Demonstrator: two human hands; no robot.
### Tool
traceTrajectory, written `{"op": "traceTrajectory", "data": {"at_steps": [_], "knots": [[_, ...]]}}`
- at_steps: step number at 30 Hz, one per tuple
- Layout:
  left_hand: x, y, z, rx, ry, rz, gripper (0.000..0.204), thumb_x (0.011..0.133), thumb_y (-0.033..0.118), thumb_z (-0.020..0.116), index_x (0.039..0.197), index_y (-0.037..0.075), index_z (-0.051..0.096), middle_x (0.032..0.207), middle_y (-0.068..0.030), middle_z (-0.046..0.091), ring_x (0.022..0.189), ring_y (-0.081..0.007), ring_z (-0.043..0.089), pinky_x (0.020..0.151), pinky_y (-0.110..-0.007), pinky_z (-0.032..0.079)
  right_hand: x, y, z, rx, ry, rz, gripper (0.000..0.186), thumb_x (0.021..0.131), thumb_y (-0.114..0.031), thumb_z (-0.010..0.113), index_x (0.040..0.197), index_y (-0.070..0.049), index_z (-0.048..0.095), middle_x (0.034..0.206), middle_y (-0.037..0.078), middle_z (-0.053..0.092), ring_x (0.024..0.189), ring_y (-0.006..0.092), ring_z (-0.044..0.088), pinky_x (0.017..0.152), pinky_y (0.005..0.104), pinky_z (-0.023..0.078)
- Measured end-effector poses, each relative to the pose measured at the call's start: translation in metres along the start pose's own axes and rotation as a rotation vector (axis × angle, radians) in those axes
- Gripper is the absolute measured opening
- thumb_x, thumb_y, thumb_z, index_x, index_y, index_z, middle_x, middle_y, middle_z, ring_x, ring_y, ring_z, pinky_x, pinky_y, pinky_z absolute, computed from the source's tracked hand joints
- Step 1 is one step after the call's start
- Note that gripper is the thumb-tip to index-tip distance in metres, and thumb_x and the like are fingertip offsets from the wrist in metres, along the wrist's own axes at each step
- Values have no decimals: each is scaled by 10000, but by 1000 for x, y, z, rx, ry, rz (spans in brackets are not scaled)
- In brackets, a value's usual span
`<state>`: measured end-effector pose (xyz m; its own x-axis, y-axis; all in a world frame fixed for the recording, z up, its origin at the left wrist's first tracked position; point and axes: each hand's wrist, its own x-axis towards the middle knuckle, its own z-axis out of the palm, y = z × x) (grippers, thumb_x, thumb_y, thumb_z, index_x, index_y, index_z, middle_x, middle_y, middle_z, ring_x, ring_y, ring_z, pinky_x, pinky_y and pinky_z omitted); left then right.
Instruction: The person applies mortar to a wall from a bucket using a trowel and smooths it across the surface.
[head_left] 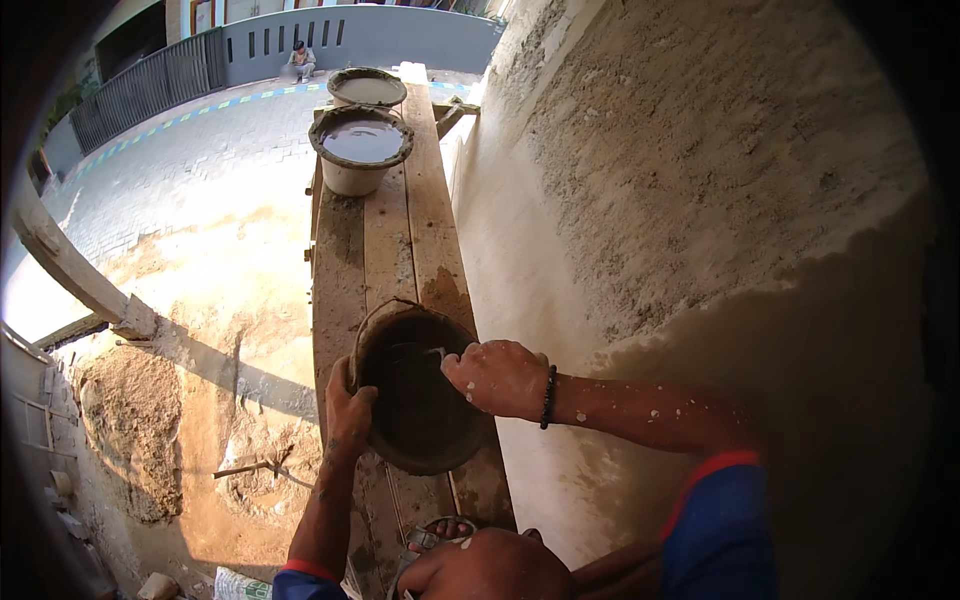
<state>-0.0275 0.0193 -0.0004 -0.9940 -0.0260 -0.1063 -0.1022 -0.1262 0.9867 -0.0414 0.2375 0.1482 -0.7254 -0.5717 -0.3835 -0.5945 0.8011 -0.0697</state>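
Observation:
A dark, mortar-crusted bucket (428, 462) stands on the wooden planks just in front of my bent knee. My left hand (349, 408) is closed on its left rim, steadying it with the thumb on the inner side. Over the right part of the bucket, my right hand (500, 378) is closed round the handle of a trowel (438, 352). Only a bit of its bent metal neck shows; the blade is lost in the bucket's shadow. Wet grey mix lies dimly inside. The wire bail (372, 318) rests against the far left rim. Pale splashes dot my right forearm.
Farther along the planks (388, 235) stand a bucket of water (352, 180) and another bucket (368, 88). A partly plastered wall (690, 170) rises close on the right. Below left lie a sand heap (130, 430) and a wooden beam (75, 265). A person (301, 62) sits far off.

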Motion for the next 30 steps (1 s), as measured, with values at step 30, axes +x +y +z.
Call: {"op": "traceTrajectory", "data": {"at_steps": [30], "knots": [[12, -4, -7, 139, -64, 70, 470, 702, 53, 528, 1161, -45, 554, 1008, -175, 640, 955, -268, 610, 894, -368, 474, 26, -4, 63, 56, 76, 86, 119, 810, -116, 581, 824, -24, 656, 787, 198, 692, 775, 370, 694, 690, 466, 563]]}}
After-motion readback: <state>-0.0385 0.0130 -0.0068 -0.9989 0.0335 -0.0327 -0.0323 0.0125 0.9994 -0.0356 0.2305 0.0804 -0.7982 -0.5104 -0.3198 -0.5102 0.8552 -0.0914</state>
